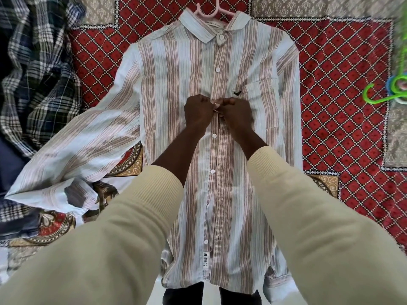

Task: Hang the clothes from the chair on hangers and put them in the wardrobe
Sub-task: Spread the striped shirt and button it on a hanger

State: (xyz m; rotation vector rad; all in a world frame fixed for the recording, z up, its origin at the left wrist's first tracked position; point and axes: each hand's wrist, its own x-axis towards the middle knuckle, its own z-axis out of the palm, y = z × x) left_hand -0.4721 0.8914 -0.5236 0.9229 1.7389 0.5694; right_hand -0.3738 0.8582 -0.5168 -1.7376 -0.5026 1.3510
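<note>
Two cream sleeves point(123, 245) reach forward over a striped shirt point(176, 89) lying flat on a red patterned bedspread point(343, 119). The left hand point(197, 111) and right hand point(236, 112) pinch the shirt's front edges together at centre, fastening a button. A pink hanger point(211, 13) pokes from the collar at 12 o'clock. Green hangers point(378, 95) lie at 3 o'clock, plaid clothes point(37, 69) at 9. Keeping the edges aligned should help.

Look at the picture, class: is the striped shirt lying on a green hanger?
No, the hanger showing above the collar of the striped shirt is pink; the green hangers lie apart at the right on the patterned cover.
</note>
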